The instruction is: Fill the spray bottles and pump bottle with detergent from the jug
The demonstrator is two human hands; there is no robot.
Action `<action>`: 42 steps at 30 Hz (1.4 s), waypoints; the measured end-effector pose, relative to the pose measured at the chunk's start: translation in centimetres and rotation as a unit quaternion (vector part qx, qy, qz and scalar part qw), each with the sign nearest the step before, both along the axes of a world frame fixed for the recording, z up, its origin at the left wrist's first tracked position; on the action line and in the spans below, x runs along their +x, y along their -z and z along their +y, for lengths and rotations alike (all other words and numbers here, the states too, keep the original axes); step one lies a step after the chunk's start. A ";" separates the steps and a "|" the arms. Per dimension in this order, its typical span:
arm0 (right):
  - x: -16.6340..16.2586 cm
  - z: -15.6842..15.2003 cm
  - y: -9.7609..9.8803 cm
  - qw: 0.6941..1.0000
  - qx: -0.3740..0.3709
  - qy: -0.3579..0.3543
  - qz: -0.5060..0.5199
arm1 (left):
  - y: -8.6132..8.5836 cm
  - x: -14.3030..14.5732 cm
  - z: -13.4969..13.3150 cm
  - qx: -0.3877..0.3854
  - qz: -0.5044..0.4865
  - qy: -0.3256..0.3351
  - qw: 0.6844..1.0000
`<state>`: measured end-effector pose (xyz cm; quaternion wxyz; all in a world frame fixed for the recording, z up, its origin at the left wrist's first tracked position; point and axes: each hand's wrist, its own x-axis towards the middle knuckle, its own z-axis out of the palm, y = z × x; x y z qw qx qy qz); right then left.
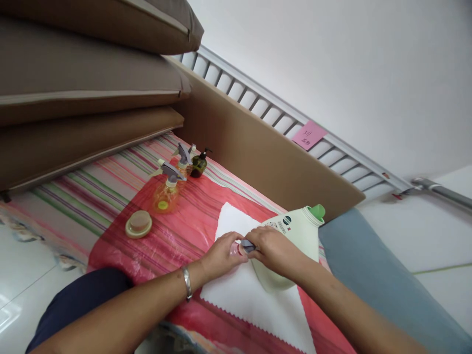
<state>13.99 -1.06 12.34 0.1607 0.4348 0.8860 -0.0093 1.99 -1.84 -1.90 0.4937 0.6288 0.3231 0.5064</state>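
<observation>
My left hand (222,254) is closed around a small pink transparent bottle (235,250), most of it hidden by the fingers. The grey spray head (248,246) at the bottle's mouth is gripped by my right hand (272,246), whose fingers cover much of it. Whether the head is fully seated on the neck I cannot tell. Behind my right hand is a large pale green jug (302,231) with a green spout (317,212). Below both hands lies a white cloth (254,309) with zigzag edges.
Two orange spray bottles (165,198) with grey triggers and a dark green pump bottle (199,165) stand at the back left. Nearer is a round lidded container (139,224). A red plastic sheet (121,246) covers the striped cloth. Stacked cushions (92,69) and a brown board (250,142) border the space.
</observation>
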 end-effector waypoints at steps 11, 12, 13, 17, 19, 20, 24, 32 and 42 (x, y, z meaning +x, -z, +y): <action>0.6 -0.2 0.5 0.996 -0.024 0.073 0.034 | 0.6 0.5 0.5 -0.016 -0.005 -0.002 1.000; 0.6 -0.2 0.5 0.996 -0.026 0.078 0.036 | 0.5 0.5 0.4 -0.017 -0.005 -0.003 1.000; 0.7 -0.1 0.6 0.995 -0.028 0.082 0.038 | 0.4 0.5 0.4 -0.017 -0.006 -0.004 1.000; 0.6 0.0 0.7 0.994 -0.034 0.095 0.043 | 0.0 0.6 0.5 -0.005 -0.022 -0.011 1.000; 0.3 0.0 0.7 0.994 -0.037 0.096 0.045 | 0.0 0.6 0.5 0.000 -0.031 -0.022 0.999; 0.2 0.0 0.6 0.993 -0.039 0.097 0.046 | 0.1 0.7 0.5 0.002 -0.034 -0.028 0.999; -0.1 0.0 0.5 0.993 -0.047 0.097 0.050 | 0.2 0.8 0.5 0.009 -0.032 -0.032 0.999; 0.7 0.0 0.5 0.991 -0.049 0.104 0.063 | -0.4 -0.5 1.1 0.096 -0.012 0.068 0.993; 0.4 -0.2 0.3 0.990 -0.062 0.107 0.060 | -0.5 -0.5 1.4 0.025 -0.009 0.077 0.997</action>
